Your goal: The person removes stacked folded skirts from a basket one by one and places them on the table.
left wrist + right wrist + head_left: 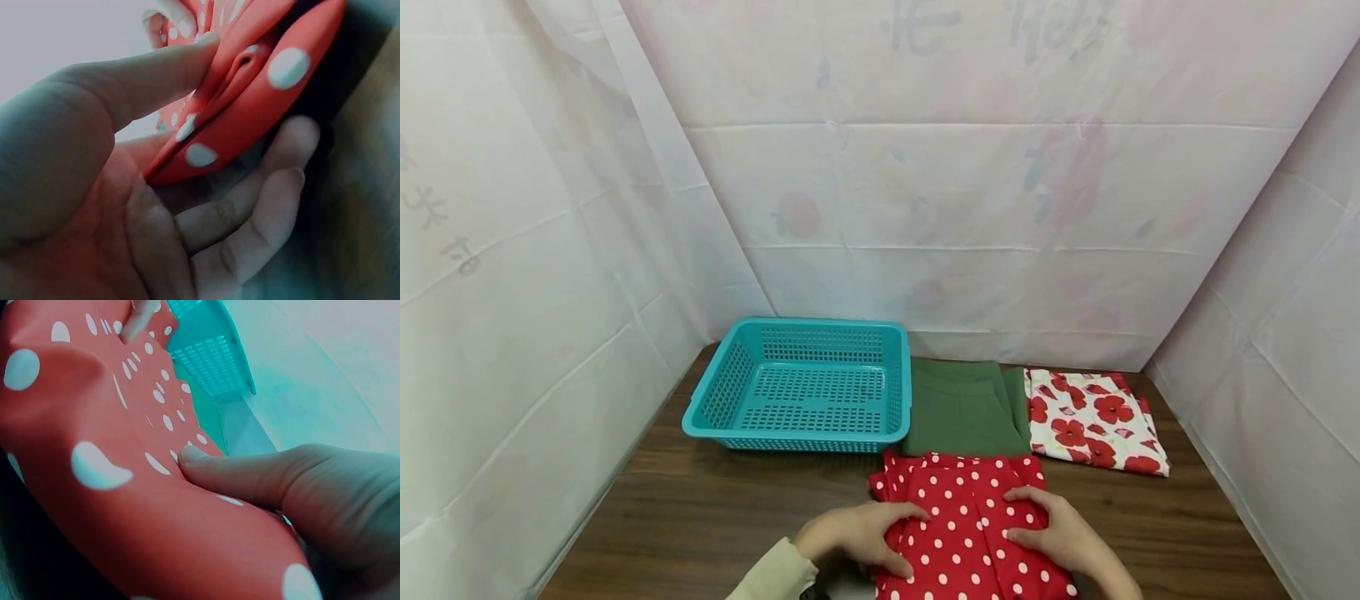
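A folded red cloth with white polka dots lies in several layers near the front of the table. My left hand holds its left side; in the left wrist view the thumb presses on the top while curled fingers reach round the layered edge. From the other side my right hand grips the cloth's right edge. Its thumb lies on the dotted fabric in the right wrist view, and its other fingers are hidden there.
Behind and to the left stands a turquoise plastic basket with nothing in it. Beside it lie a folded green cloth and a folded white cloth with red flowers. White sheets enclose the dark wooden table.
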The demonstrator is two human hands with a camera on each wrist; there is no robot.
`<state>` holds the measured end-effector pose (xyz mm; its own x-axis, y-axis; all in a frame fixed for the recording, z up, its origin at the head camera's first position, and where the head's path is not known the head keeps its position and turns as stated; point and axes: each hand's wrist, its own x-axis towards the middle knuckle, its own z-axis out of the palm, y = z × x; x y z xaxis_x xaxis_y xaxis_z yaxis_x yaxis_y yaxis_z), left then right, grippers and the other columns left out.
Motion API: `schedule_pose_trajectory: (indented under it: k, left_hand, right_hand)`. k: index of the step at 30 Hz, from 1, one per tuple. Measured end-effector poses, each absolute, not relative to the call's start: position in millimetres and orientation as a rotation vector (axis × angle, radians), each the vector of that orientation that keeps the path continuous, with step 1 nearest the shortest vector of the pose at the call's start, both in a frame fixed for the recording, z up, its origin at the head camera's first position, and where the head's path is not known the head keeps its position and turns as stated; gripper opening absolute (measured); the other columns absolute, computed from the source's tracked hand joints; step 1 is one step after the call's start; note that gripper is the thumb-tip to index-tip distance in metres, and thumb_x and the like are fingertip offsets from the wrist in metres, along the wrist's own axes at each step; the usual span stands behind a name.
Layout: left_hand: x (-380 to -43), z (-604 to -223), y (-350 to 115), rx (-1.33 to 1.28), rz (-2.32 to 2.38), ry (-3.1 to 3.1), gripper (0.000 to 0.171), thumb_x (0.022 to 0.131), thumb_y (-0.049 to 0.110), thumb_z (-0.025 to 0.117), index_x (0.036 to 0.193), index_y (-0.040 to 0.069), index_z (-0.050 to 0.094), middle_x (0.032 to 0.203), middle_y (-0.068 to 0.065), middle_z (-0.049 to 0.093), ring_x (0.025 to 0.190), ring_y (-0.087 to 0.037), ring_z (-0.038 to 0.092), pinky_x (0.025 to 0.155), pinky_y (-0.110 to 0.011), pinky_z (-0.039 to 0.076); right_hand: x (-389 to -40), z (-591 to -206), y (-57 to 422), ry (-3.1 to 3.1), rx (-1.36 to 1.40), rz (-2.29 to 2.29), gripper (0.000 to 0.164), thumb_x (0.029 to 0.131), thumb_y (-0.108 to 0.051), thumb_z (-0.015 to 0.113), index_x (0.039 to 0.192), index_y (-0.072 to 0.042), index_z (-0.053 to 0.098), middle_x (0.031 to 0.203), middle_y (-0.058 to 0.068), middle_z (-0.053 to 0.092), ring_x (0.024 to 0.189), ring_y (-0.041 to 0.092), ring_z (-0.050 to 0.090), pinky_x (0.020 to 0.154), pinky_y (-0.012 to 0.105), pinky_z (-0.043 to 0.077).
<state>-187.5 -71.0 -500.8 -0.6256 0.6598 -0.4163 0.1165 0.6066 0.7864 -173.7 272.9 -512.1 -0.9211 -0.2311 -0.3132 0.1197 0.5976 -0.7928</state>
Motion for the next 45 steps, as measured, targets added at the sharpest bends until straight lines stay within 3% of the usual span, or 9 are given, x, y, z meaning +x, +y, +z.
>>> schedule_pose_trajectory:
  k: [3,10,14,24,29,36,39,45]
  left_hand:
    - [-193.7,-500.7,-72.7,0.551,0.999,2.163,0.064,0.084,0.021,0.083,0.141,0.025,0.056,0.124,-0.002,0.056,0.087,-0.016,0.06,0.062,-0.033,0.058]
    - [-202.3,-506.4,-71.7,0.537,0.954,2.409,0.069,0.082,0.028,0.085,0.143,0.023,0.053,0.132,-0.004,0.06,0.115,-0.019,0.056,0.089,-0.042,0.057]
    - [-203.2,-508.9,-67.8,0.503,0.94,2.468,0.071,0.082,0.028,0.086,0.144,0.019,0.053,0.131,-0.006,0.061,0.116,-0.022,0.056,0.092,-0.045,0.057]
    - [-201.2,-510.7,-57.2,0.442,0.905,2.479,0.076,0.078,0.024,0.089,0.145,0.018,0.052,0.132,-0.006,0.06,0.12,-0.025,0.053,0.094,-0.051,0.057]
    - [-200.4,-505.3,-55.7,0.436,0.86,2.47,0.084,0.076,0.024,0.091,0.148,0.017,0.049,0.135,-0.007,0.059,0.122,-0.025,0.054,0.098,-0.054,0.055]
    - [-200.7,-500.8,-71.4,0.469,0.855,2.487,0.086,0.077,0.025,0.09,0.15,0.018,0.047,0.135,-0.005,0.06,0.12,-0.022,0.055,0.094,-0.049,0.058]
    - [-200.4,-500.9,-84.6,0.503,0.882,2.492,0.083,0.079,0.024,0.089,0.15,0.015,0.047,0.131,-0.005,0.062,0.112,-0.017,0.058,0.091,-0.042,0.059]
    - [-199.7,-501.3,-113.9,0.557,0.926,2.534,0.077,0.083,0.023,0.086,0.147,0.006,0.048,0.09,-0.003,0.062,0.075,-0.011,0.055,0.063,-0.027,0.05]
  right_hand:
    - [-173.3,-510.9,275.1,2.418,-0.107,-1.261,0.053,0.087,-0.023,0.082,0.133,-0.007,0.062,0.13,0.022,0.059,0.111,0.031,0.057,0.081,0.047,0.062]
    - [-173.6,-506.6,290.7,2.426,-0.191,-1.237,0.054,0.089,-0.022,0.08,0.136,-0.005,0.061,0.127,0.023,0.059,0.102,0.027,0.06,0.078,0.043,0.061]
    - [-177.0,-511.3,300.6,2.447,-0.249,-1.196,0.053,0.088,-0.023,0.081,0.134,-0.005,0.062,0.124,0.022,0.059,0.099,0.023,0.059,0.076,0.04,0.062]
    - [-202.6,-587.5,338.9,2.327,-0.207,-1.251,0.065,0.079,-0.04,0.087,0.135,-0.021,0.062,0.13,0.019,0.057,0.108,0.028,0.056,0.077,0.038,0.062]
    - [-192.7,-553.1,327.7,2.284,-0.281,-1.201,0.059,0.087,-0.027,0.082,0.138,-0.011,0.057,0.128,0.022,0.054,0.108,0.026,0.055,0.08,0.041,0.063]
    - [-179.3,-504.5,308.9,2.374,-0.253,-1.167,0.043,0.093,-0.022,0.076,0.129,-0.002,0.064,0.12,0.017,0.063,0.102,0.025,0.058,0.081,0.043,0.059]
    - [-179.0,-497.2,310.2,2.412,-0.204,-1.153,0.042,0.096,-0.022,0.073,0.129,0.001,0.063,0.118,0.015,0.066,0.101,0.024,0.062,0.081,0.045,0.06]
    - [-186.6,-495.0,318.0,2.496,-0.112,-1.104,0.043,0.096,-0.025,0.073,0.129,0.002,0.063,0.114,0.009,0.069,0.101,0.023,0.064,0.085,0.049,0.06]
